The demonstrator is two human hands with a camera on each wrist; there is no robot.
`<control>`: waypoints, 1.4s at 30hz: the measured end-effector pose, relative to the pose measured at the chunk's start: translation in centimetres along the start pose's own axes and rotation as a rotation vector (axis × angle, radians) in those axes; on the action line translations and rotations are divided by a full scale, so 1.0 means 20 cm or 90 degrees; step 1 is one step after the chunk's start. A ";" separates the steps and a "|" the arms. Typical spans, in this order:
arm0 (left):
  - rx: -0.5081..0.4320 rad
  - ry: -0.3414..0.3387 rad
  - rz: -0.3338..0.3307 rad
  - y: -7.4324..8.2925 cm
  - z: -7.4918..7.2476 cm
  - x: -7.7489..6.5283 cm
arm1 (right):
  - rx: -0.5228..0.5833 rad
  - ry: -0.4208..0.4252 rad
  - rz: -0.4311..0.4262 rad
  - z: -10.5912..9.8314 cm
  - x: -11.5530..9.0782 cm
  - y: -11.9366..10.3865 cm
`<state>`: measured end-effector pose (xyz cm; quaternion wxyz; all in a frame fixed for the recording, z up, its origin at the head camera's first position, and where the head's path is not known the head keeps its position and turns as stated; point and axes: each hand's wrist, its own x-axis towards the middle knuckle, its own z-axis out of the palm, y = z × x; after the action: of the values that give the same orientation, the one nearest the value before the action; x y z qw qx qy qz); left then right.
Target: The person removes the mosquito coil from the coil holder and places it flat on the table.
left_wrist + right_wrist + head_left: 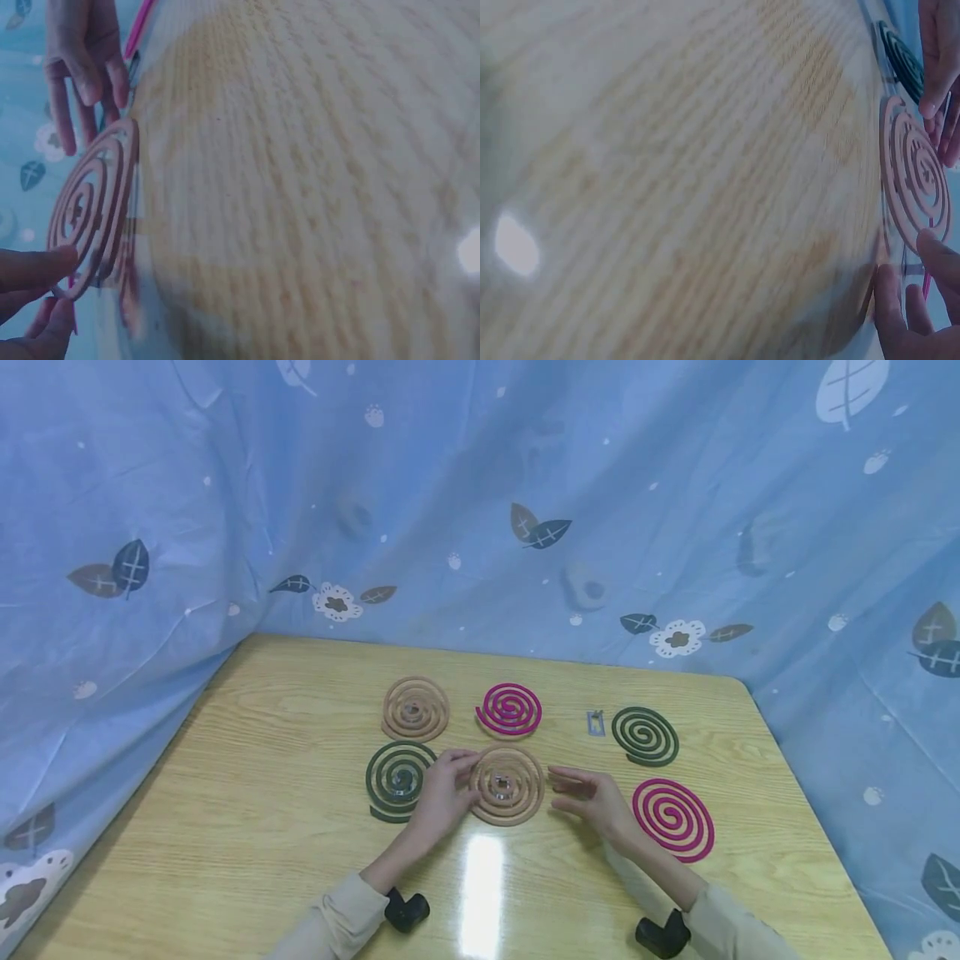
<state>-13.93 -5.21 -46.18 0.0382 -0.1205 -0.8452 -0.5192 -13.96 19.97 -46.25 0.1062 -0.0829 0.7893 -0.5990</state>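
While worktop [285, 793] spreads beneath, left hand [446, 787] touches left rim of tan coil [507, 800], cannot tell if pinching; right hand [600, 803] just right, fingers apart. Coil at near centre, over metal stand [502, 783]. Probably seating step; next calls for gentle release.

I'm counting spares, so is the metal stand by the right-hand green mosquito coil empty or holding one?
Empty: the metal stand lies bare on the table, apart from the green mosquito coil.
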 end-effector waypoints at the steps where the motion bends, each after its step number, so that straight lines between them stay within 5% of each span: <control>1: 0.011 0.002 -0.003 0.00 0.00 0.00 | 0.004 -0.003 -0.003 0.00 0.00 0.00; 5: 0.025 0.011 -0.004 -0.02 0.00 -0.01 | 0.007 -0.001 -0.009 0.02 0.02 -0.01; 19: -0.078 -0.016 -0.029 -0.03 0.01 0.00 | -0.051 -0.017 -0.067 0.05 0.05 0.00; 27: -0.128 -0.037 -0.071 -0.03 -0.01 0.01 | -0.021 -0.012 -0.052 0.06 0.05 0.00; 42: -0.163 -0.017 -0.085 0.00 -0.03 0.00 | 0.057 0.016 -0.019 0.06 0.04 0.01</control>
<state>-13.99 -5.77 -45.83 -0.0234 -0.0750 -0.7787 -0.6224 -14.37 18.66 -46.75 0.0905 -0.0822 0.7615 -0.6365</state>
